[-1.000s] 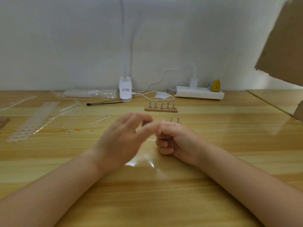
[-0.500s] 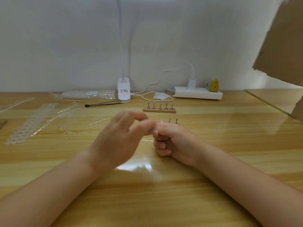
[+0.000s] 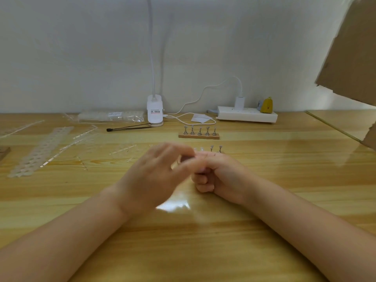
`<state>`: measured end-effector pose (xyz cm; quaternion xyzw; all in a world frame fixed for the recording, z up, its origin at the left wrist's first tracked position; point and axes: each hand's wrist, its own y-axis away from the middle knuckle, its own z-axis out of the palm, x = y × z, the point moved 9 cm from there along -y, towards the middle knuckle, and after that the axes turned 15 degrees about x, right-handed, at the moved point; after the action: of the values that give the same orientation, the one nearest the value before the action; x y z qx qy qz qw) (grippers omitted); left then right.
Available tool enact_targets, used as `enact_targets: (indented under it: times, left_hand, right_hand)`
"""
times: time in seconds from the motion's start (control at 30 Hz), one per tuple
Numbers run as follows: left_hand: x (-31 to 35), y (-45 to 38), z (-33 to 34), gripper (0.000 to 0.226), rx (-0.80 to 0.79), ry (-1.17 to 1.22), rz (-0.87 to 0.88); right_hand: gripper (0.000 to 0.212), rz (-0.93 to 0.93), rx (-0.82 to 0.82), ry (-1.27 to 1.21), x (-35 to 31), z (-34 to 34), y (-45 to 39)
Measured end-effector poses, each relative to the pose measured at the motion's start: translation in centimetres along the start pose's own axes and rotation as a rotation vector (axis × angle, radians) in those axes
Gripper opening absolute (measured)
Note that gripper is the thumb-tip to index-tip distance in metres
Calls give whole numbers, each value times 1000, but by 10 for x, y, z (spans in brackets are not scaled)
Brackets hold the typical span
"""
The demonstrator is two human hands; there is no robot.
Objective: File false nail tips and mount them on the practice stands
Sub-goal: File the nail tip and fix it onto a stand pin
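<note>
Meeting: both hands mid-table, fingertips together over wooden table [image 3: 264, 231].
L hand [image 3: 150, 180]: fingers bent, thumb + forefinger tips pressed at R hand's fingers; blurred, can't tell what's pinched.
R hand [image 3: 223, 178]: curled in loose fist, resting on table; contents hidden, can't tell.
Nail tip: not discernible between fingertips.
Far stand [image 3: 199, 135]: wood base w/ five metal holders, well behind hands.
Near stand holders [image 3: 215, 149]: just behind R hand, partly hidden.
Tip strips [image 3: 40, 151]: clear, left side of table.
Lamp base [image 3: 155, 110]: white, by wall.
Power strip [image 3: 246, 117]: right of lamp, charger plugged in.
</note>
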<state>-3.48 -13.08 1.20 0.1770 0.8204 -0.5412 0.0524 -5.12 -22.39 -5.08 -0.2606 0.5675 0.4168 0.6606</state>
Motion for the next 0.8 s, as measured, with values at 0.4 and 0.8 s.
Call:
enact_targets:
  times: [0.4,0.8]
  left_hand:
    - [-19,1,-1,42,-16,-87,-102]
    - [-28,0,-9,47,24,0,-174]
  right_hand:
    - [17,43,18,-22,1,-2,0]
    - [28,44,20,-5,3,-3,-2]
